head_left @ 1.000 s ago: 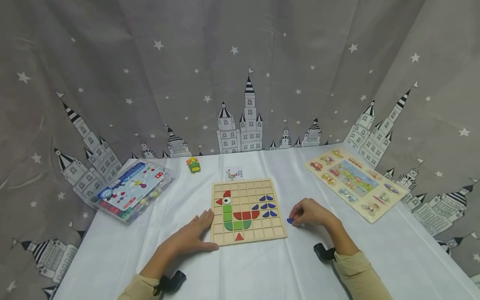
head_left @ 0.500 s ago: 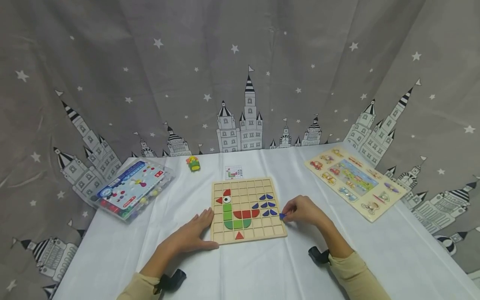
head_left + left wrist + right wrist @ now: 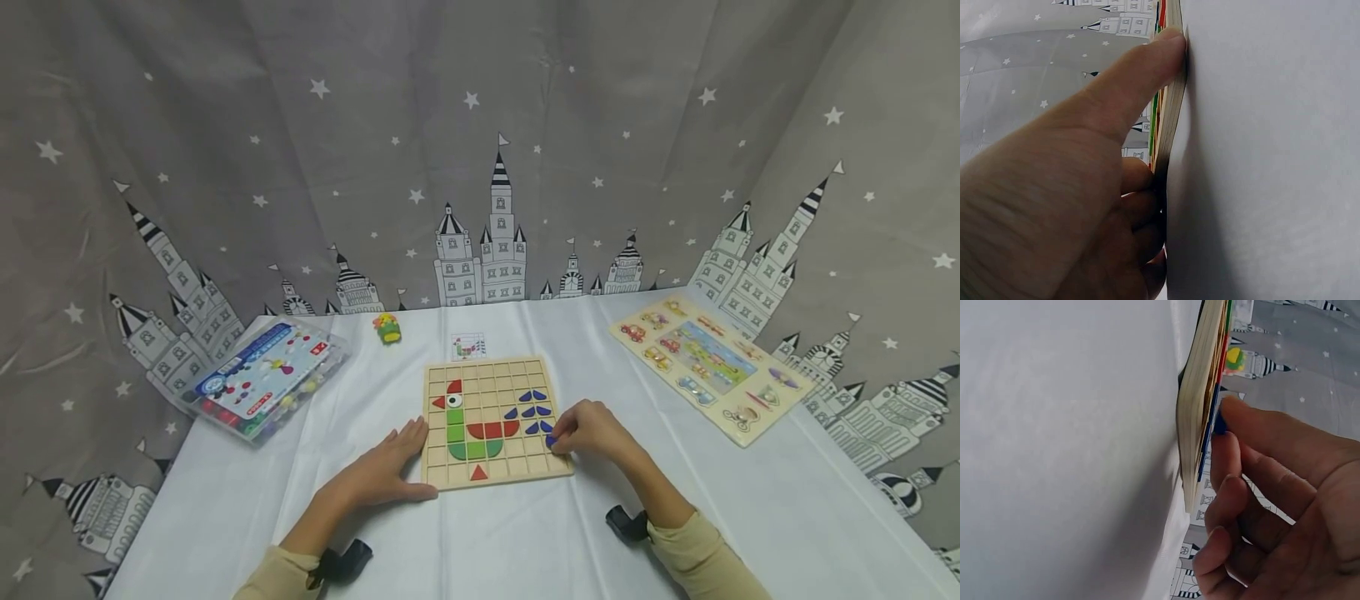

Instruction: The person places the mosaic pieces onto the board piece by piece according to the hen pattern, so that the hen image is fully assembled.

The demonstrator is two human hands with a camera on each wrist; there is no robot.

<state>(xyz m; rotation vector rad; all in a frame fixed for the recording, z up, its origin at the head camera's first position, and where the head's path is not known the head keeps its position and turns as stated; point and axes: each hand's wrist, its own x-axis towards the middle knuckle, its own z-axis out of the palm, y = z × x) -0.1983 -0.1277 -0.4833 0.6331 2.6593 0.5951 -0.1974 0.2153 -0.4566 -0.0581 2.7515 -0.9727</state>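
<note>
A square wooden grid board (image 3: 489,392) lies on the white cloth. Red, green and blue pieces on it form a bird, with a round eye piece (image 3: 453,402) and several blue tail pieces (image 3: 535,411). My left hand (image 3: 381,472) rests along the board's left side, fingers straight, with the thumb at the front left corner. Over the right edge, my right hand (image 3: 594,429) pinches a blue piece (image 3: 1220,424) between thumb and index finger, just below the tail. Whether that piece touches the board I cannot tell. One red triangle (image 3: 478,473) sits in the front row.
Behind the board lies a small picture card (image 3: 468,346), with a green and yellow toy figure (image 3: 387,328) to its left. A clear box of colored parts (image 3: 270,379) stands at the left. At the right is a vehicle picture puzzle (image 3: 708,362). A castle-print curtain (image 3: 360,167) hangs behind.
My right hand has moved left from beside the board to over its right edge, carrying the blue piece. The left hand has stayed in place.
</note>
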